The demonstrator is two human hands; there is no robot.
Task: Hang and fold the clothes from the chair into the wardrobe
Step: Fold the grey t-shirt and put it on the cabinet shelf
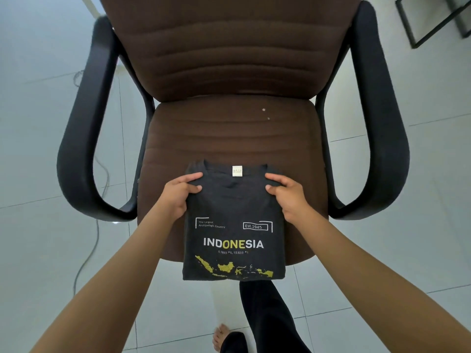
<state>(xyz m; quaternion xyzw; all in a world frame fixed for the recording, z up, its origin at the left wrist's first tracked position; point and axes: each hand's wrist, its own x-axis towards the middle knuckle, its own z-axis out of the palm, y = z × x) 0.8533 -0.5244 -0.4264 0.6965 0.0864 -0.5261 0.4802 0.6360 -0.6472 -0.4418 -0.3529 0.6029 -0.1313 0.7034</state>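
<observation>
A folded black T-shirt [233, 212] with "INDONESIA" and a yellow map printed on it lies on the front of the brown chair seat [229, 133], its lower edge hanging past the seat's front. My left hand [177, 193] pinches the shirt's upper left corner beside the collar. My right hand [288, 194] pinches the upper right corner. A white label [237, 170] shows at the neckline between my hands. The wardrobe is out of view.
The chair has a brown backrest [229, 47] and black armrests on the left [84, 123] and right [382, 123]. A grey cable [98, 225] trails over the white tiled floor at left. My leg in black trousers [265, 314] stands below the shirt. A dark frame [433, 21] sits at top right.
</observation>
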